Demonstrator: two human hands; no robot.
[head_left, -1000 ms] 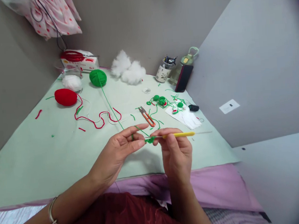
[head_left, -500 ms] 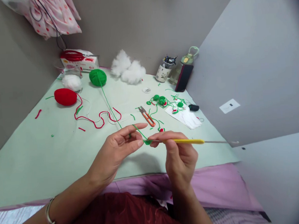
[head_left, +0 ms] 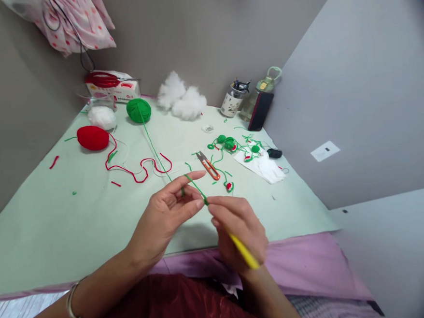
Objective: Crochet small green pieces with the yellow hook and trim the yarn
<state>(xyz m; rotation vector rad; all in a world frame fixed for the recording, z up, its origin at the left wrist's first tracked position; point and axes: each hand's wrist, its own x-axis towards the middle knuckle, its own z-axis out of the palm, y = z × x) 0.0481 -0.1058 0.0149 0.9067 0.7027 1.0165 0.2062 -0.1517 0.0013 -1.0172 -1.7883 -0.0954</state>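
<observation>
A small green crochet piece [head_left: 206,201], mostly hidden by fingers, is pinched between the thumb and fingers of my left hand [head_left: 168,208]. Green yarn [head_left: 195,183] loops over my raised left index finger and runs back to a green yarn ball [head_left: 139,111]. My right hand [head_left: 240,229] grips a crochet hook [head_left: 244,251] by its yellow handle, which slants down toward me. Its tip is hidden at the green piece, where my right fingertips meet my left thumb. Orange thread snips [head_left: 208,166] lie just beyond my hands, beside a small red, white and green crocheted piece [head_left: 229,186].
Red [head_left: 93,138] and white [head_left: 102,117] yarn balls sit at the left, with loose strands trailing. White stuffing [head_left: 182,98] lies at the back. Green crocheted pieces [head_left: 230,142], a pen cup [head_left: 231,102], a bottle [head_left: 253,100] and a phone [head_left: 261,111] stand or lie toward the right.
My right hand has turned, swinging the hook's handle from nearly level to slanting down toward me. My left hand has barely moved. The red-and-white crocheted piece beyond shows more fully.
</observation>
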